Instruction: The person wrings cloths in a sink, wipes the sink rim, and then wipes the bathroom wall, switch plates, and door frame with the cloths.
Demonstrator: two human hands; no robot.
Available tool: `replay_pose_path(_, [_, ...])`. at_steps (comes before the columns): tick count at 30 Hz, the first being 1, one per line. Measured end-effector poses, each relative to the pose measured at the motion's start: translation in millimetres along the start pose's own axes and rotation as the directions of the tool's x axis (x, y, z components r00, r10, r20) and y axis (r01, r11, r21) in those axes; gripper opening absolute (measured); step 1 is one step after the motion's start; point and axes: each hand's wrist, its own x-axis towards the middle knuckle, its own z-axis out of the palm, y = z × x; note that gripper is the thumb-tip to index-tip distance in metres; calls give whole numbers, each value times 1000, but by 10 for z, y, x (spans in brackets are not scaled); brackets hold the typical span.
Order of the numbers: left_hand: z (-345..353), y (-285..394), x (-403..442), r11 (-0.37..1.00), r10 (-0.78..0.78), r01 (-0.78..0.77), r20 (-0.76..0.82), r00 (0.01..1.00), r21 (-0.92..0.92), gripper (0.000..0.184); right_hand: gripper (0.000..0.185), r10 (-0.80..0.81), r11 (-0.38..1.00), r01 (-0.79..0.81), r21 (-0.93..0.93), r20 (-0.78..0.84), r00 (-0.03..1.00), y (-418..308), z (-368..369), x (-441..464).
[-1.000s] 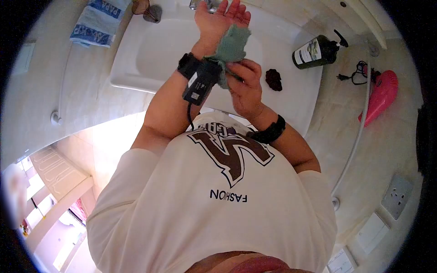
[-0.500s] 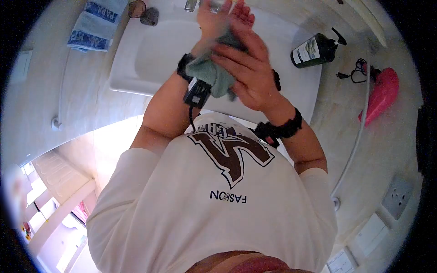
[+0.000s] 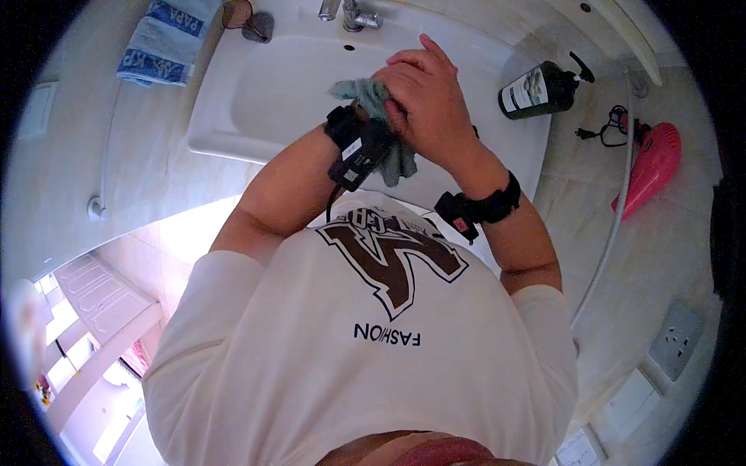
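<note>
A grey-green cloth (image 3: 400,163) is bunched around my left wrist, and another fold of it spreads out over the basin side. My right hand (image 3: 427,101) presses on the cloth from above, its fingers curled over it and over my left hand. Beneath the cloth and my right hand, my left hand is almost wholly hidden, so its fingers cannot be made out. My left forearm (image 3: 284,182) reaches in from the lower left. A black strap with a small black box (image 3: 361,159) sits on that wrist. Both hands are above the white washbasin (image 3: 272,93).
A chrome tap (image 3: 361,19) stands at the basin's far edge. On the right rim is a dark pump bottle (image 3: 536,89). A pink hair dryer (image 3: 653,167) with a black cord hangs at the right wall. A blue and white towel (image 3: 163,43) hangs on the left.
My hands have come down from near the tap toward my body. My right hand has turned and closed over my left hand, and the cloth has shifted with it.
</note>
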Motion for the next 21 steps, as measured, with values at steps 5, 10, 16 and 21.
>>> replay_pose_path(5, [-38, -87, -7, 990, -71, 65, 43, 997, 123, 46, 15, 267, 943, -223, -248, 160, 950, 252, 61, 8])
replay_pose_path(10, [-113, -80, -40, 923, -156, 109, 100, 983, 369, 47, 24, 261, 964, -255, -73, 102, 960, 492, 84, -50])
replay_pose_path(16, [-332, -5, -141, 407, -399, -30, 206, 894, 913, 48, 55, 204, 901, -417, 120, 730, 652, 244, 71, -52])
replay_pose_path(21, [-377, 30, -97, -56, -645, -366, 246, 724, 929, 50, 43, 240, 764, -521, 381, 581, 777, 607, 335, -658])
